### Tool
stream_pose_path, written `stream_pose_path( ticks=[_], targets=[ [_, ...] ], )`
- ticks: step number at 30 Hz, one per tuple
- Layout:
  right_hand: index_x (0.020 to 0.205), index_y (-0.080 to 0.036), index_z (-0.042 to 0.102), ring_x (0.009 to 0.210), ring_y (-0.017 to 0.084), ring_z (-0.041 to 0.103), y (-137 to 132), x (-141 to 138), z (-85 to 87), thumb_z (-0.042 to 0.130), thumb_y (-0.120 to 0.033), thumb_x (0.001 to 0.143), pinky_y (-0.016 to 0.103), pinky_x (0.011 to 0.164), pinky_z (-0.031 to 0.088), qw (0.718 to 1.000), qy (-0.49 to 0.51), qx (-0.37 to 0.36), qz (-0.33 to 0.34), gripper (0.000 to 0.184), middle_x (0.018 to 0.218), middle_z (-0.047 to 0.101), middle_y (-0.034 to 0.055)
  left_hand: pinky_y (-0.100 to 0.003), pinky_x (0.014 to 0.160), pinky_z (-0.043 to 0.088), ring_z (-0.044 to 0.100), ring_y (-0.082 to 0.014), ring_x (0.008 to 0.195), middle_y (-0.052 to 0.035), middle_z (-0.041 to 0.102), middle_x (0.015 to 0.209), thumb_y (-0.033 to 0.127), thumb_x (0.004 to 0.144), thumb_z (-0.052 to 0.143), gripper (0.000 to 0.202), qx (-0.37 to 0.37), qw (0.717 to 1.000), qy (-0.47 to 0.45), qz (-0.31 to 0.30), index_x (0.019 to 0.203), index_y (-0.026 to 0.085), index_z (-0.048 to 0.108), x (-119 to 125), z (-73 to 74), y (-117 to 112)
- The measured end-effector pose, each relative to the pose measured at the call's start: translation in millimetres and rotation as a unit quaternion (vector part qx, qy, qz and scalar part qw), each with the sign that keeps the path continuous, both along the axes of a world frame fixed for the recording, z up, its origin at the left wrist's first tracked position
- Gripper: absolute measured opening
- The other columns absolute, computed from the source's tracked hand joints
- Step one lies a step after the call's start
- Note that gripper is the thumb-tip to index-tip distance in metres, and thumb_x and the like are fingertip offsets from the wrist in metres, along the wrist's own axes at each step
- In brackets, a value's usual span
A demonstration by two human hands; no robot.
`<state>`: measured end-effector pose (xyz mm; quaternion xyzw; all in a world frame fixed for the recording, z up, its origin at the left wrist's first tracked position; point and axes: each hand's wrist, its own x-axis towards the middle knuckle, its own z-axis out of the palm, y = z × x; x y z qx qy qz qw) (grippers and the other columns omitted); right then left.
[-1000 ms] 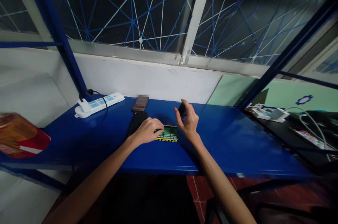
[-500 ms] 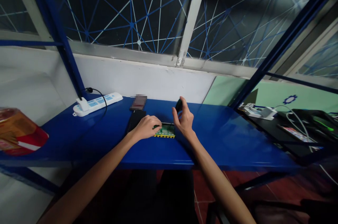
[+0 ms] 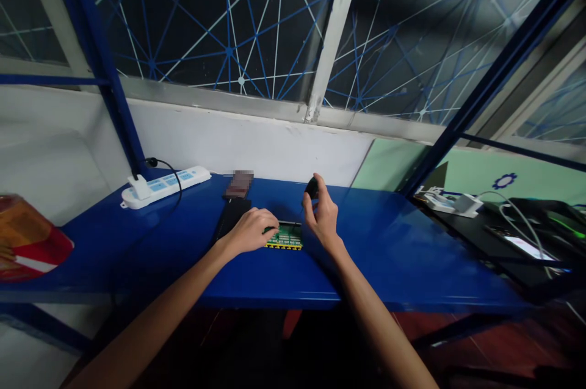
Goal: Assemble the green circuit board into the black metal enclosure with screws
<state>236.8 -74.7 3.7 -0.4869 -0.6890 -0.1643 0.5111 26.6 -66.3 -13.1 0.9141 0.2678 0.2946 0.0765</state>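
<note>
A green circuit board point(image 3: 286, 236) with a yellow front edge lies flat on the blue table point(image 3: 389, 254). My left hand point(image 3: 251, 230) rests on the board's left end, fingers curled over it. Just right of the board, my right hand point(image 3: 321, 213) is raised upright and pinches a small black object point(image 3: 312, 187) at its fingertips, above the board's far right corner. What the black object is cannot be made out.
A black flat case point(image 3: 229, 218) lies left of the board, a blurred dark item point(image 3: 238, 184) behind it. A white power strip point(image 3: 165, 186) with a black cable sits far left. An orange-red bag point(image 3: 27, 236) is at the left edge; chargers and cables point(image 3: 462, 203) lie right.
My right hand closed its fingers on the small black object and drew slightly nearer the board. The left hand stayed on the board. The camera shifted a little.
</note>
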Motion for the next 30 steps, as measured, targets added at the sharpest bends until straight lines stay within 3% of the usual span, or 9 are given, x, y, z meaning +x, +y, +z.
stream_pose_path(
  ticks=[7,13,19,26,30],
  targets=[
    [0.136,-0.019,0.042,0.052,0.011,0.053,-0.6,0.8,-0.9,0.056,-0.038,0.09,0.026,0.053,0.047,0.998,0.006,0.053,-0.029,0.052,0.073,0.06,-0.0009,-0.034,0.083,0.044,0.066,-0.0204,0.097,-0.0036,0.074,0.096,0.021,0.091,0.056,0.017,0.009,1.0,0.015,0.006,0.084,0.019,0.071,1.2,-0.2,-1.1],
    [0.145,-0.019,0.034,0.056,0.012,0.058,-2.5,0.4,-3.0,0.044,-0.028,0.095,0.026,0.056,0.048,1.0,-0.007,0.022,0.004,0.052,0.083,0.065,0.0041,-0.034,0.083,0.046,0.067,-0.0207,0.097,-0.0028,0.075,0.095,0.02,0.089,0.058,0.015,0.002,1.0,0.004,0.011,0.084,0.02,0.072,2.0,0.8,-2.0],
    [0.137,-0.021,0.044,0.054,0.013,0.055,-3.1,-2.7,-2.9,0.052,-0.035,0.092,0.028,0.057,0.048,0.999,0.006,0.034,-0.011,0.048,0.077,0.062,0.0014,-0.032,0.085,0.048,0.068,-0.0204,0.094,-0.004,0.075,0.093,0.023,0.089,0.058,0.016,0.002,1.0,-0.017,0.003,0.085,0.02,0.074,0.9,0.0,0.1],
    [0.145,-0.017,0.034,0.071,0.015,0.063,-1.2,-5.1,-3.0,0.042,-0.028,0.096,0.026,0.06,0.049,0.999,-0.024,0.038,-0.001,0.051,0.108,0.066,0.0115,-0.03,0.085,0.05,0.068,-0.0196,0.093,-0.0039,0.076,0.092,0.023,0.088,0.058,0.017,-0.006,1.0,-0.021,0.005,0.084,0.02,0.075,0.3,-1.8,2.2],
    [0.141,-0.016,0.042,0.064,0.014,0.06,3.4,-6.9,-0.5,0.05,-0.035,0.094,0.026,0.06,0.048,0.997,-0.031,0.048,-0.042,0.051,0.09,0.066,0.0076,-0.031,0.085,0.051,0.068,-0.0197,0.092,-0.0039,0.076,0.091,0.022,0.088,0.058,0.017,-0.004,1.0,-0.028,0.006,0.083,0.02,0.074,0.1,-2.2,2.3]
  ],
)
